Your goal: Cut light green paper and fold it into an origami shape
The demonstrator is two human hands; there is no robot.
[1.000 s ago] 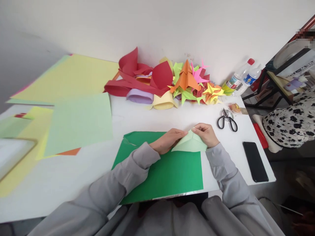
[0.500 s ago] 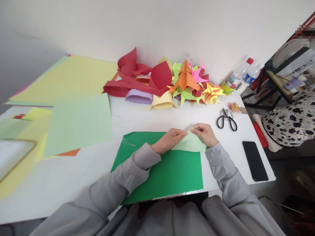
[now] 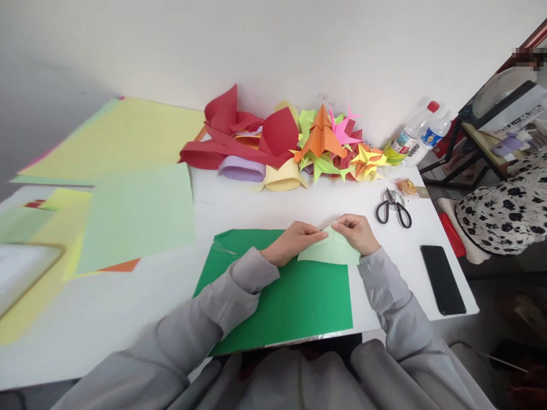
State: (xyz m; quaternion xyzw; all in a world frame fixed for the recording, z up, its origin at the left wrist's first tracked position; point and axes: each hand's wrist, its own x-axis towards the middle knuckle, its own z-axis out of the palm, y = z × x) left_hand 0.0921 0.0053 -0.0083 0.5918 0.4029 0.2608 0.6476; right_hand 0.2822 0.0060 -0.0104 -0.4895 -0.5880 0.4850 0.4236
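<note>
Between both hands is a pale green sheet of paper (image 3: 327, 251), with a crease showing near its top. My left hand (image 3: 294, 242) pinches its upper left part between thumb and fingers. At the upper right, my right hand (image 3: 358, 232) is closed on the same paper, thumb close to the left thumb. The lower edge of the paper hangs over a dark green sheet (image 3: 290, 307) that lies on the white table. Part of the paper is hidden behind my fingers.
Black-handled scissors (image 3: 394, 210) and a black phone (image 3: 443, 280) lie to the right. Folded paper shapes (image 3: 322, 139) and red paper strips (image 3: 239, 134) are piled by the wall, near two bottles (image 3: 421, 134). Large pale sheets (image 3: 137, 216) cover the left. A person in a patterned garment (image 3: 504, 213) sits at right.
My fingers have shifted very slightly on the pale green paper, and its crease shows more clearly near the top. The rest of the table looks the same.
</note>
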